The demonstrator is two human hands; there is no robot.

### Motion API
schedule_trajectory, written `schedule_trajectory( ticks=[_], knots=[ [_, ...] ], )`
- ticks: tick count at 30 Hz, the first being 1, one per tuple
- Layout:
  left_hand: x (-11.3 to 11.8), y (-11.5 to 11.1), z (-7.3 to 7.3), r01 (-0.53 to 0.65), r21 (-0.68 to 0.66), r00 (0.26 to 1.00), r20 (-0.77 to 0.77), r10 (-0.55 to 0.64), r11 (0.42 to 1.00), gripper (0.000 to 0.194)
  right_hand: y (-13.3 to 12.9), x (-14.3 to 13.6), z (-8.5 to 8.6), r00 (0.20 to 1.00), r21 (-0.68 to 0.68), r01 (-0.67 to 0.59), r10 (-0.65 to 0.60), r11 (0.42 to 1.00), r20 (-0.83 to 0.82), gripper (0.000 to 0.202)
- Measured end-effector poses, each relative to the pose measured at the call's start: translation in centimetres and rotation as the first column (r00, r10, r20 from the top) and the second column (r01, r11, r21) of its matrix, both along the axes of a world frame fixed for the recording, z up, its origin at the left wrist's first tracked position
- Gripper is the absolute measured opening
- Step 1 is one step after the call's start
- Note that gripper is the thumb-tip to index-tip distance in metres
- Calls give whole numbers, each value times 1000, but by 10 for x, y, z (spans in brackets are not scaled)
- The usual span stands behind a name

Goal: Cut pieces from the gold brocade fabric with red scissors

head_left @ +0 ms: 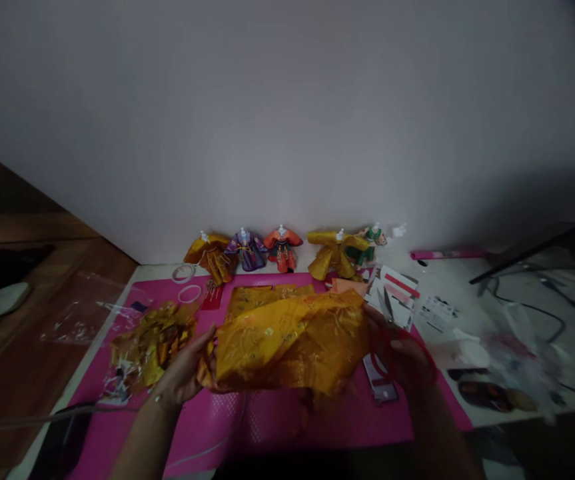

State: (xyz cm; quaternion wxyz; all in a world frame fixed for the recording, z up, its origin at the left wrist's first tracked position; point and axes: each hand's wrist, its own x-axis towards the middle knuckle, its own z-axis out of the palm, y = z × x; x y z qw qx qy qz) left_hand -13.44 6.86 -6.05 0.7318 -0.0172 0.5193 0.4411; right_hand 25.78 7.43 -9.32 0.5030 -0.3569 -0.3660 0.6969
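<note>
Left hand [183,371]: clamped on the left edge of the gold fabric [292,343].
Right hand [407,360]: closed on red scissors [392,333], at the fabric's right edge.
Mat [287,420]: pink, under both hands.

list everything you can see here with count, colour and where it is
fabric sheet: 1, golden yellow, held above the mat's middle
mat: 1, pink, on the white table
dressed doll figures: about 5, gold, purple, orange, green, along the wall
fabric scraps: 1 pile, gold, mat's left end
tape rings: 2, white, mat's far left corner
scissors: 1, red-handled, in the right hand
left hand: grips the fabric's left edge
right hand: at the fabric's right edge, holds the scissors
</note>
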Motion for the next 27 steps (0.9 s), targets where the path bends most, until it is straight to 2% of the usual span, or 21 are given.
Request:
schedule_trajectory(
  ticks=[3, 9, 16, 22, 27],
  knots=[
    [0, 1, 1, -3, -24, 999, -51, 2, 1000, 30, 0, -1, 1, 994, -41, -42, 38, 998, -100, 58],
    [-2, 3, 0, -5, -9, 998, -68, 4, 1000, 36, 0, -6, 4, 986, -39, -35, 28, 999, -163, 57],
    [-1, 4, 0, -12, 28, 998, -64, 14, 1000, 43, 2, -4, 2, 969, -13, -94, 88, 996, -232, 59],
    [-1, 6, 4, -20, -7, 997, -80, 19, 1000, 48, 1, -2, -5, 977, -11, -92, 88, 996, -193, 62],
    [-4, 7, 6, 65, -75, 987, -143, -75, 995, 40, 1, -5, -12, 983, 26, -80, 83, 996, -163, 62]
  ],
)
